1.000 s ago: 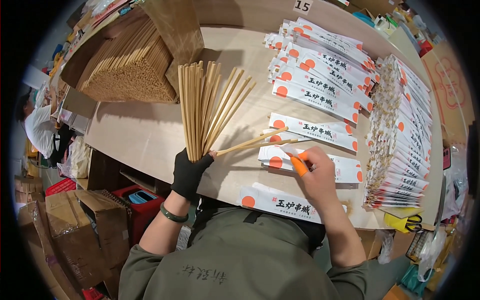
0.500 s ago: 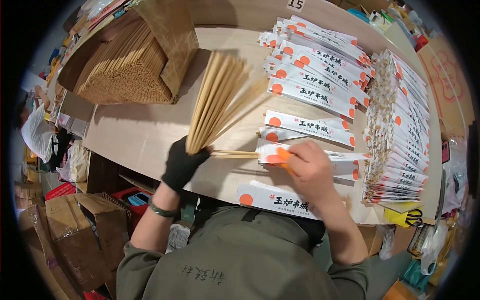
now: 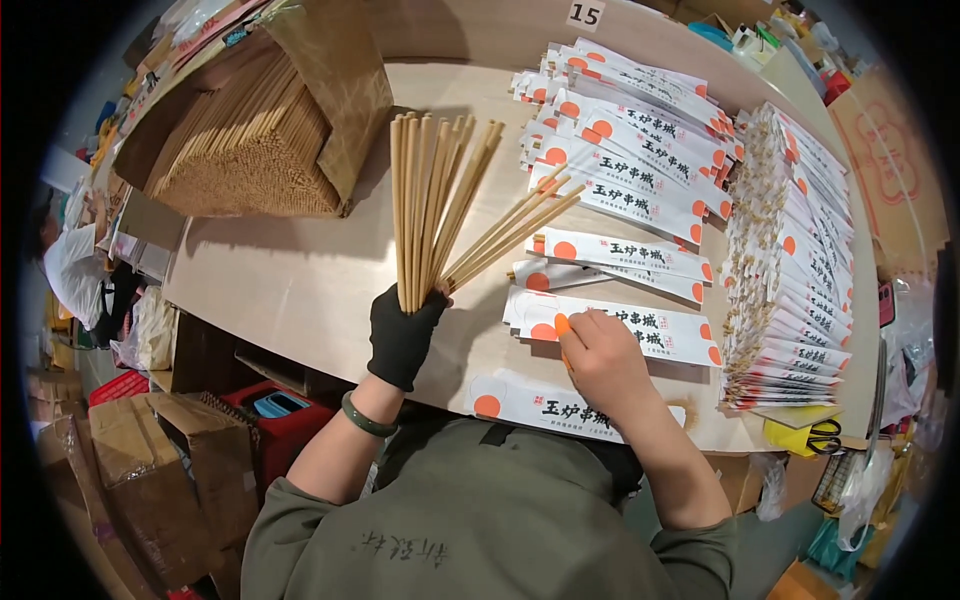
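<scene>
My left hand, in a black glove, is closed around the lower ends of a bundle of wooden chopsticks. The bundle fans upward, and a few sticks lean out to the right. Orange rubber-like covering shows on the thumb of my bare right hand. That hand's fingers are curled together over a white paper chopstick sleeve with orange dots; the exact grip is partly hidden. Another stack of sleeves lies nearer me, partly under my right forearm.
An open cardboard box packed with chopsticks stands at the back left. Filled sleeves are spread at the back, and a tall pile lines the right side. Scissors sit by the right edge. Another person is at far left.
The chopsticks that reached from my left hand into the sleeve no longer show there. My left hand has moved right, its bundle more upright and spread. My right hand has moved slightly down.
</scene>
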Action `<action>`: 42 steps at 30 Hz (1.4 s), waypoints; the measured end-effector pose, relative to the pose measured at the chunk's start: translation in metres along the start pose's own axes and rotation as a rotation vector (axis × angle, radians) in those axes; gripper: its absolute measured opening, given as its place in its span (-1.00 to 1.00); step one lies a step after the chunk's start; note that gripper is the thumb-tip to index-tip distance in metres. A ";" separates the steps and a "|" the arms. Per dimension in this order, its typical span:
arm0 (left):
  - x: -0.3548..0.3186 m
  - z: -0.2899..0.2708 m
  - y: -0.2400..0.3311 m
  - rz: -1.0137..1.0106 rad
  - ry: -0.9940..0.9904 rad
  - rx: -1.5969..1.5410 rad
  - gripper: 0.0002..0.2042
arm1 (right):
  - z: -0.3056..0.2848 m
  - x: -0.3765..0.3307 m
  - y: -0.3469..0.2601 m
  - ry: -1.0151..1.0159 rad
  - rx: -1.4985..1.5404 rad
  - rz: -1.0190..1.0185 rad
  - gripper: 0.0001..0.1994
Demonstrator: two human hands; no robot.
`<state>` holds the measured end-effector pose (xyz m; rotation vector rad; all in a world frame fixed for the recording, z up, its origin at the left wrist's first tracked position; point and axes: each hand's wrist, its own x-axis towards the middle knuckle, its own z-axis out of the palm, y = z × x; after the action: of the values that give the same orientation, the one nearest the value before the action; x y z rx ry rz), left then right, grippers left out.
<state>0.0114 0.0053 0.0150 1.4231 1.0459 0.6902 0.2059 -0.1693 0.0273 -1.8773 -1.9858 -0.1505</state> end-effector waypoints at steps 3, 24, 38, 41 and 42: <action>-0.003 -0.013 -0.006 0.024 0.044 0.207 -0.76 | 0.000 -0.001 -0.003 0.102 0.093 0.058 -0.85; -0.005 -0.023 0.029 -0.012 -0.324 -0.005 -0.72 | -0.022 0.039 -0.005 0.255 0.237 -0.023 -0.83; -0.001 -0.005 0.005 -0.054 0.026 0.095 -0.80 | 0.000 -0.007 0.002 -0.034 0.039 0.005 -0.70; -0.004 -0.008 0.002 -0.025 0.068 0.025 -0.82 | 0.001 -0.006 0.000 0.069 0.133 0.075 -0.78; -0.004 -0.010 0.001 -0.004 0.067 0.022 -0.82 | 0.000 -0.005 0.000 0.145 0.212 0.137 -0.82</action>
<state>0.0010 0.0060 0.0177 1.4246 1.1116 0.7296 0.2057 -0.1743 0.0253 -1.8041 -1.7009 -0.0346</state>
